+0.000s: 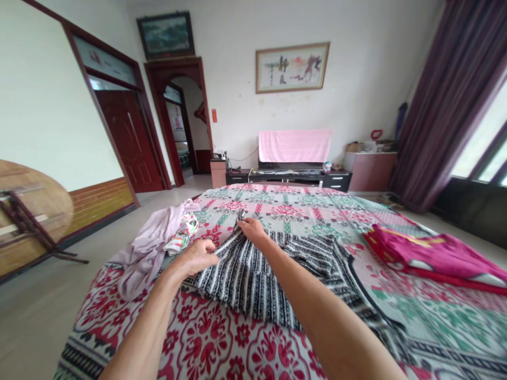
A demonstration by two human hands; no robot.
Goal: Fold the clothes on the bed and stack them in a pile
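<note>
A black-and-white striped garment (253,274) lies spread on a round table covered by a red, green and white flowered cloth (222,343). My left hand (200,256) is closed, pinching the garment's left edge. My right hand (252,230) reaches further out and grips the garment's far corner with curled fingers. Both forearms stretch over the cloth from the near edge.
A pale lilac garment (152,245) and a small patterned cloth (182,237) lie left of my hands. A folded pink and red garment (431,256) rests on the right. A folded wooden table (27,216) leans at the left wall. A TV stand (293,177) with a pink towel stands behind.
</note>
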